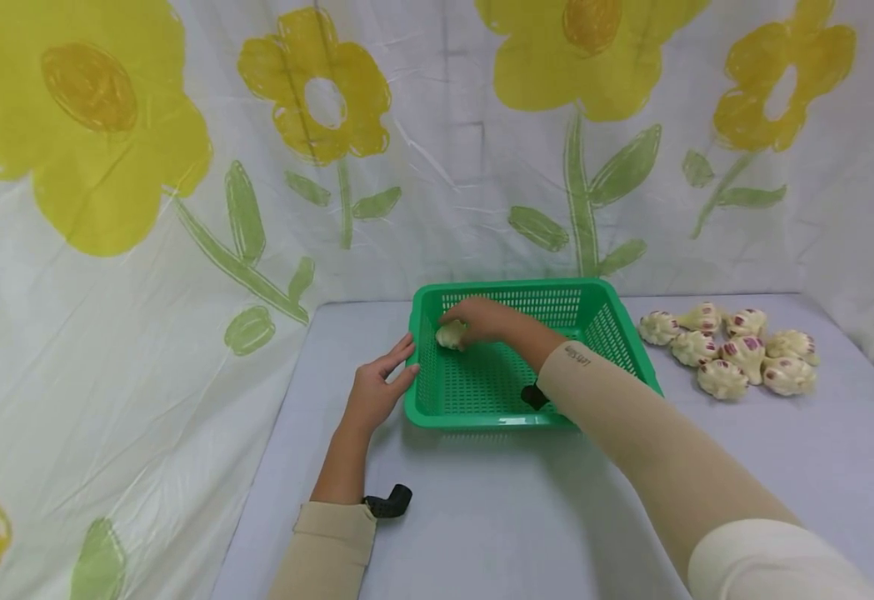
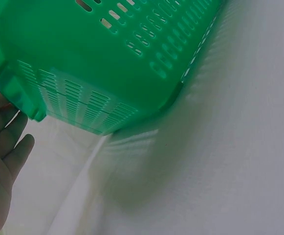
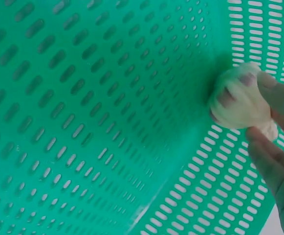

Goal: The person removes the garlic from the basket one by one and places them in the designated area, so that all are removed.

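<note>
A green plastic basket [image 1: 496,422] with slotted walls stands on the table. My right hand [image 1: 485,320] reaches inside it, toward the left wall. Between its thumb and fingers it pinches a garlic bulb [image 1: 450,335], pale with purple patches. The right wrist view has this bulb [image 3: 242,100] low in the basket, close to the slotted wall. At the basket's left rim, my left hand [image 1: 378,387] touches the edge with its fingers extended. From the left wrist, the fingers [image 2: 10,132] lie loosely along the outside, just below the rim.
Right of the basket, several garlic bulbs [image 1: 744,354] lie in a loose group on the white tabletop [image 1: 481,517]. A curtain [image 1: 444,167] with yellow flowers hangs behind the table and along its sides. Each wrist wears a small black camera [image 1: 390,502].
</note>
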A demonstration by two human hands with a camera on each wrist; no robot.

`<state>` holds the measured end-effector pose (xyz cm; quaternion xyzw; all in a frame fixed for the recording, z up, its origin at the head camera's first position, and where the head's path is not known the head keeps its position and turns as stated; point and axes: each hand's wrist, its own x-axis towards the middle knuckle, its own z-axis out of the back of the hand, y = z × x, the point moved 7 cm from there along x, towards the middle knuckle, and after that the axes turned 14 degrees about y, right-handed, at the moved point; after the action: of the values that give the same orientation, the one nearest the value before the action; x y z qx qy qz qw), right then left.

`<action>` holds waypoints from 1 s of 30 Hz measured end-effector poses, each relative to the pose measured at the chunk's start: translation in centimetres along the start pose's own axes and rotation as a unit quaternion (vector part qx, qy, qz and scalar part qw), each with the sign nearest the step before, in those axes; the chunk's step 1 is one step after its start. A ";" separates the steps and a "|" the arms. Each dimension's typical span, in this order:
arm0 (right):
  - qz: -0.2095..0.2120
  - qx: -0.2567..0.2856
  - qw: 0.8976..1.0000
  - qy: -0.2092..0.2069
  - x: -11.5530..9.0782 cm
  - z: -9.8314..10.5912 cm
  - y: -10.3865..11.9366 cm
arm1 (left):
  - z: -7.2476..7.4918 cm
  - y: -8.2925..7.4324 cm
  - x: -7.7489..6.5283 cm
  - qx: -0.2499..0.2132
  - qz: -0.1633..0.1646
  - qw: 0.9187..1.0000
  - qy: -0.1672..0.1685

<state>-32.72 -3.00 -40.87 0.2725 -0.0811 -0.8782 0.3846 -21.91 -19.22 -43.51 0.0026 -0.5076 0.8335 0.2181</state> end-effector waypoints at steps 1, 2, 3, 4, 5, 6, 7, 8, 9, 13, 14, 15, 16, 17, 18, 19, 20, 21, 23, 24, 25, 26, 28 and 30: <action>-0.002 -0.006 1.000 -0.002 0.0 0.0 0.1 | 0.0 0.1 0.0 -0.002 0.002 1.000 0.002; -0.003 -0.013 1.000 -0.005 0.1 0.0 0.1 | 0.0 0.1 0.0 -0.004 0.005 1.000 0.002; -0.009 -0.017 1.000 -0.008 0.1 0.0 0.0 | 0.0 0.1 0.0 -0.006 0.007 1.000 0.004; -0.014 -0.018 1.000 -0.010 0.1 0.0 -0.1 | 0.0 0.2 0.0 -0.006 0.009 1.000 0.004; -0.020 -0.017 1.000 -0.013 0.1 0.0 -0.2 | 0.0 0.1 0.0 -0.005 0.009 1.000 0.004; -0.027 -0.015 0.999 -0.016 0.1 0.0 -0.3 | 0.0 0.1 0.0 -0.003 0.008 1.000 0.004; -0.036 -0.007 0.999 -0.017 0.1 0.0 -0.5 | 0.0 0.1 0.1 -0.002 0.008 1.000 0.004; -0.044 0.003 0.999 -0.018 0.0 0.0 -0.7 | 0.1 0.0 0.1 -0.001 0.008 1.000 0.002; -0.050 0.013 0.999 -0.018 0.0 0.0 -0.9 | 0.1 0.0 0.1 0.001 0.007 1.000 0.002; -0.048 0.033 0.998 -0.022 -0.1 -0.1 -1.3 | 0.1 0.1 0.0 0.002 0.009 1.000 0.002; -0.044 0.034 0.998 -0.025 -0.2 -0.1 -1.4 | 0.0 0.1 -0.1 0.002 0.011 1.000 0.003; -0.040 0.038 0.998 -0.030 -0.2 -0.1 -1.5 | 0.0 0.2 -0.1 0.002 0.013 1.000 0.004; -0.036 0.044 0.998 -0.033 -0.1 -0.1 -1.7 | 0.0 0.2 -0.1 0.003 0.015 1.000 0.004; -0.032 0.049 0.998 -0.037 -0.1 -0.1 -1.9 | 0.0 0.2 -0.1 0.003 0.017 1.000 0.003; -0.028 0.055 0.997 -0.040 -0.1 -0.2 -2.1 | 0.0 0.3 -0.1 0.004 0.019 1.000 0.002; -0.025 0.061 0.997 -0.041 0.0 -0.3 -2.3 | 0.0 0.3 -0.1 0.005 0.020 1.000 0.002; -0.019 0.066 0.997 -0.042 0.1 -0.3 -2.4 | 0.0 0.3 -0.1 0.006 0.020 1.000 0.001; -0.015 0.073 0.996 -0.042 0.2 -0.4 -2.6 | 0.0 0.3 -0.1 0.006 0.020 1.000 0.001; -0.008 0.081 0.996 -0.040 0.3 -0.6 -2.8 | 0.0 0.3 -0.1 0.006 0.020 1.000 0.000; -0.005 0.085 0.996 -0.039 0.3 -0.7 -2.9 | -0.1 0.3 -0.1 0.005 0.020 1.000 0.000; -0.004 0.092 0.995 -0.037 0.3 -0.8 -3.0 | -0.1 0.3 -0.1 0.005 0.019 1.000 0.001; -0.003 0.095 0.995 -0.035 0.3 -0.8 -3.0 | 0.0 0.3 -0.1 0.005 0.020 1.000 0.001; -0.003 0.107 0.994 -0.031 0.3 -1.0 -3.2 | 0.0 0.3 -0.1 0.001 0.021 1.000 0.001; 0.000 0.118 0.993 -0.027 0.2 -1.1 -3.3 | 0.0 0.3 -0.1 -0.003 0.022 1.000 0.001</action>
<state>-34.35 -0.81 -43.05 0.2927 -0.1947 -0.8695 0.3471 -21.96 -19.37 -43.80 -0.0103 -0.5099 0.8365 0.2004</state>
